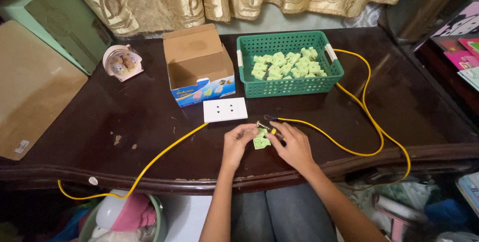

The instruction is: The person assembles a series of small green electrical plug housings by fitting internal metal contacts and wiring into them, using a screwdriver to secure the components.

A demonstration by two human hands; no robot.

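Note:
My left hand (238, 141) pinches a small pale green socket part (260, 141) at its left side, just above the dark wooden table (149, 122). My right hand (293, 144) holds a small screwdriver (267, 127) with its tip at the top of the green part. A yellow cable (349, 148) runs past both hands across the table. A white double wall socket plate (225, 110) lies flat just beyond my hands.
A green plastic basket (289, 86) holds several pale green socket parts (287, 65). An open cardboard box (198, 65) stands left of it, a pink toy clock (122, 62) farther left. A large brown carton (30, 87) sits at the left, curtains behind.

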